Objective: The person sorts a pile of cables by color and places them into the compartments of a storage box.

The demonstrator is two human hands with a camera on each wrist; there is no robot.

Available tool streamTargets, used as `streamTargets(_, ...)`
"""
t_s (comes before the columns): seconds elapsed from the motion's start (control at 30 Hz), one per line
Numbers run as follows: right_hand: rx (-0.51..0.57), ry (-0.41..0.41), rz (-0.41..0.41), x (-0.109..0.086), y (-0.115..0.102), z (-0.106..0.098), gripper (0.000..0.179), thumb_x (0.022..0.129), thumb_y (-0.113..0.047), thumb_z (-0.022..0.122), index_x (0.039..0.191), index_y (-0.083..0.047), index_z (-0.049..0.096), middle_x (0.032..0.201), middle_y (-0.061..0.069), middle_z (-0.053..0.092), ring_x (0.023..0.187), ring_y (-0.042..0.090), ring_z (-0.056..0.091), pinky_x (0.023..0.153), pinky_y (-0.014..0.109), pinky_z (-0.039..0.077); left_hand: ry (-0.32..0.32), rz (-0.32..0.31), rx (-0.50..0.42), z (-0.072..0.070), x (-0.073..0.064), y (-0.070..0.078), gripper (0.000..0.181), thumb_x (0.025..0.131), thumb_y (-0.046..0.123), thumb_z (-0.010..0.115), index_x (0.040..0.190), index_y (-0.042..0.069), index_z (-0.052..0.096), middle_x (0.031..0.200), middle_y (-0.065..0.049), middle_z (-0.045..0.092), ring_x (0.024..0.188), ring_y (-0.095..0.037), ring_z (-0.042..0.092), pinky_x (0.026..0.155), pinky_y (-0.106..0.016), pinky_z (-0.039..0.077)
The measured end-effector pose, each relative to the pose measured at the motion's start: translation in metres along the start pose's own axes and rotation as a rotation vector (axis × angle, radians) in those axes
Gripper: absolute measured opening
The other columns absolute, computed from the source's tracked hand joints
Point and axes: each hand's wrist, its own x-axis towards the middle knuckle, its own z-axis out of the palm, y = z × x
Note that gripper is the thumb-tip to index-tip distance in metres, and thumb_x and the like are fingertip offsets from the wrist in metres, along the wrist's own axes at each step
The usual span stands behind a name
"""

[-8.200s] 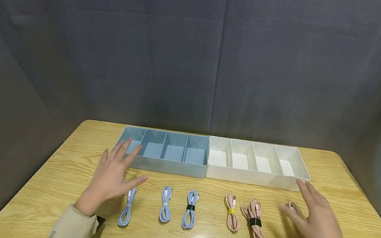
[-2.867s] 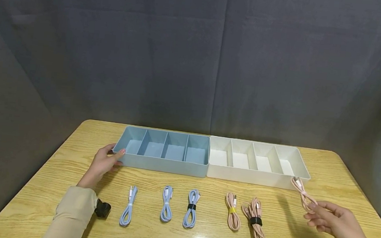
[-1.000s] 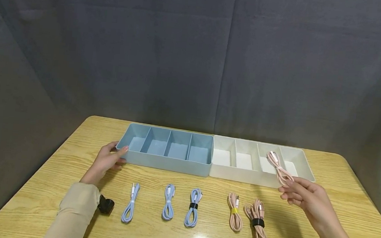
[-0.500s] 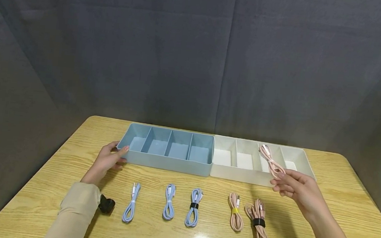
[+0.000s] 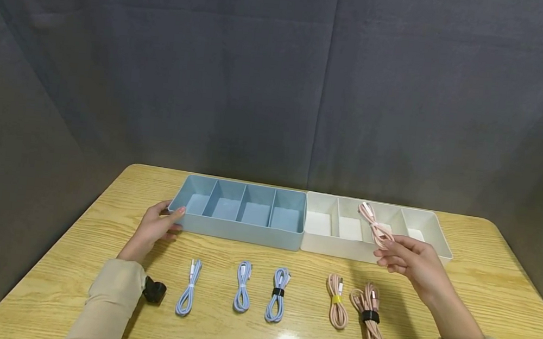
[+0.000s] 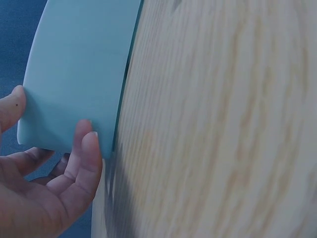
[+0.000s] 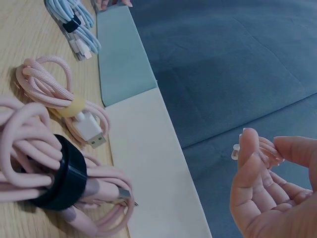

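My right hand [image 5: 412,262] pinches a coiled pink USB cable [image 5: 373,223] between thumb and fingers. It holds the cable tilted above the white divided box [image 5: 330,245], roughly over its middle compartments. At the left, my left hand [image 5: 152,229] grips the front corner of the blue divided box [image 5: 241,232]; in the left wrist view the thumb [image 6: 11,106] lies at the rim and curled fingers touch the wall. On the table lie a pink cable [image 5: 336,309] with a yellow tie and a thicker pink cable [image 5: 370,321] with a black strap.
Three coiled blue cables lie in front of the blue box: a left one [image 5: 187,295], a middle one [image 5: 242,289] and one with a black strap [image 5: 277,301]. The boxes stand end to end on the wooden table [image 5: 69,281], before a dark curtain [image 5: 260,81].
My right hand has picked up the pink cable from the right and carried it leftward over the white box. My left hand, open above the table earlier, now grips the blue box's corner.
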Motion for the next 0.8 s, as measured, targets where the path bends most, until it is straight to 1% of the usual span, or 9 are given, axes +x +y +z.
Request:
streamTargets(0.13,-0.007,-0.002,0.009,0.004,0.002,0.003,0.008,0.093,-0.009,0.053,0.092,-0.009,0.060,0.078,0.002,0.068,0.068,0.011,0.064,0.059,0.022,0.051,0.005,0.007,-0.022,0.001,0.000,-0.001,0.065,0.093,0.034,0.052,0.138,-0.006,0.028,0.118,-0.025,0.040,0.076,-0.016,0.060,0.062,-0.028,0.054)
streamTargets(0.27,-0.041,-0.006,0.019,0.007,0.003,0.006,0.008,0.093,-0.012,0.053,0.095,-0.007,0.058,0.079,0.001,0.068,0.069,0.010,0.064,0.060,0.022,0.051,0.002,0.013,-0.028,0.001,-0.001,-0.001,0.065,0.093,0.033,0.053,0.138,-0.006,0.028,0.117,-0.025,0.040,0.073,-0.014,0.059,0.061,-0.027,0.054)
streamTargets(0.43,-0.063,-0.010,0.032,0.012,0.003,0.009,0.011,0.094,-0.013,0.053,0.100,-0.004,0.056,0.080,0.000,0.068,0.070,0.010,0.064,0.061,0.022,0.051,-0.007,0.000,-0.012,0.000,-0.001,0.001,0.062,0.094,0.030,0.050,0.139,-0.006,0.026,0.121,-0.026,0.038,0.078,-0.018,0.060,0.062,-0.027,0.054)
streamTargets(0.57,-0.077,-0.009,0.043,0.017,0.003,0.012,0.016,0.093,-0.015,0.054,0.101,-0.001,0.054,0.080,0.000,0.068,0.070,0.011,0.064,0.063,0.023,0.052,-0.012,-0.010,-0.002,-0.002,0.000,0.002,0.065,0.094,0.033,0.049,0.140,-0.006,0.023,0.125,-0.027,0.036,0.082,-0.020,0.060,0.063,-0.028,0.054)
streamTargets(0.7,-0.079,-0.005,0.064,0.022,0.002,0.015,0.022,0.093,-0.016,0.054,0.105,0.003,0.051,0.079,0.000,0.068,0.070,0.010,0.064,0.061,0.022,0.052,0.003,-0.015,-0.006,-0.001,-0.001,0.001,0.065,0.094,0.033,0.050,0.140,-0.005,0.025,0.125,-0.025,0.037,0.080,-0.017,0.060,0.062,-0.027,0.053)
streamTargets(0.8,-0.060,-0.008,0.085,0.026,0.001,0.016,0.026,0.093,-0.015,0.054,0.107,0.006,0.049,0.079,0.000,0.068,0.070,0.010,0.064,0.060,0.022,0.051,0.007,-0.016,-0.008,0.000,0.000,0.001,0.065,0.094,0.033,0.050,0.140,-0.005,0.025,0.126,-0.025,0.037,0.080,-0.017,0.060,0.062,-0.027,0.053)
